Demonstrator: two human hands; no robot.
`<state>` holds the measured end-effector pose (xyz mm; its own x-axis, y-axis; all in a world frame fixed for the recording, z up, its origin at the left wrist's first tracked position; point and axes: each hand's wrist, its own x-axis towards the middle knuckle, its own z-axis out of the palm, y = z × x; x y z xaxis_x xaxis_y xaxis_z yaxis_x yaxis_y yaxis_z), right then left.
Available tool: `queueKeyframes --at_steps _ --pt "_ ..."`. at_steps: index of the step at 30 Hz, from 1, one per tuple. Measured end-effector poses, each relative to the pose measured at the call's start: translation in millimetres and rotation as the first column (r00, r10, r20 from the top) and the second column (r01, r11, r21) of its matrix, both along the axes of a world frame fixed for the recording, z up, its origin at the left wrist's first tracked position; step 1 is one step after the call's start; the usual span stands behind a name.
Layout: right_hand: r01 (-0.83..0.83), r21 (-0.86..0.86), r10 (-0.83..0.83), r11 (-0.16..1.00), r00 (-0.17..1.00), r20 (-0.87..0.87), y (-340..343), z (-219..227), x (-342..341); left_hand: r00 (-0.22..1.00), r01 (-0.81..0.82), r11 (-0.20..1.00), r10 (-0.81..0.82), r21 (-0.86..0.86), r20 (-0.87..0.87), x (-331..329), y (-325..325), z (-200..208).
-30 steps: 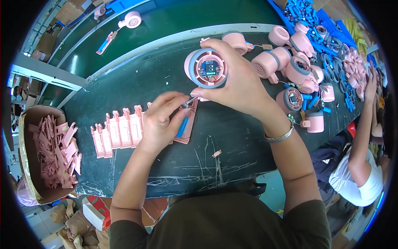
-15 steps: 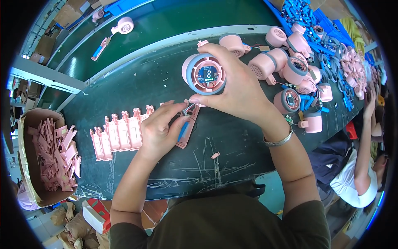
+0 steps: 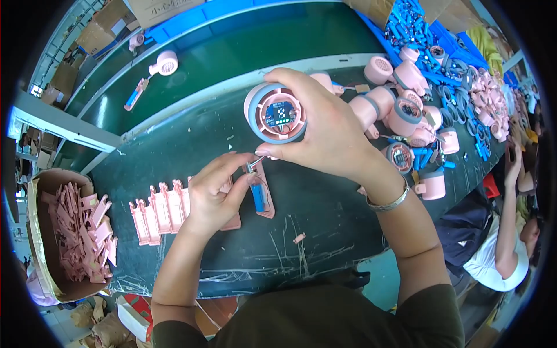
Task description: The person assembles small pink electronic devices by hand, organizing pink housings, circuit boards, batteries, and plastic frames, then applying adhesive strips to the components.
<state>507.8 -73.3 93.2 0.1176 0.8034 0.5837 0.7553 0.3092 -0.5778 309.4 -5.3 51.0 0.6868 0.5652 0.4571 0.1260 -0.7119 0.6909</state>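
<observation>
1. Head view, what is obscured: The right hand [image 3: 325,130] covers the far side of a round pink housing [image 3: 264,129], and most of its fingers are hidden behind it. The left hand [image 3: 213,194] blocks the end of a row of pink shells [image 3: 168,207]. At the right rim, a co-worker's white sleeve [image 3: 487,264] shows beside a blurred hand.

2. Head view, at the fingers: The right hand's thumb is below the housing and its forefinger above, gripping it with the lit circuit board [image 3: 280,113] facing up. Left thumb and forefinger pinch a small metal piece [image 3: 252,166] just below the housing; whether the right thumb touches it cannot be told. Beside the left fingertips, a pink handle shell [image 3: 268,212] lies on the dark green table [image 3: 325,267], bearing a blue cylinder [image 3: 258,198].

3. Head view, containers: At left, a cardboard box [image 3: 45,264] holds jumbled pink pieces [image 3: 81,232]. At upper right, a blue tray [image 3: 374,29] contains heaped blue cylinders [image 3: 403,26].
</observation>
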Motion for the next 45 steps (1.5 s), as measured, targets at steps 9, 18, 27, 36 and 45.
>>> queueKeyframes --at_steps 9,18,27,36,45 --pt "-0.022 -0.006 0.023 1.000 0.999 0.041 36 26 17 0.998 0.060 0.975 -0.058 0.216 -0.014 18 46 29" --pt "0.095 -0.143 -0.093 0.985 0.995 0.022 134 15 56 0.992 0.089 0.937 -0.052 0.337 -0.117 55 149 43" --pt "0.303 -0.352 -0.332 0.886 0.943 -0.025 237 -22 108 0.935 0.136 0.868 0.046 0.477 -0.351 126 260 29" --pt "0.356 -0.399 -0.372 0.845 0.927 0.038 249 -42 135 0.897 0.136 0.827 0.130 0.545 -0.422 162 270 5" --pt "0.432 -0.637 -0.462 0.638 0.877 0.132 235 -51 146 0.894 0.108 0.900 0.098 0.423 -0.437 164 249 -8"
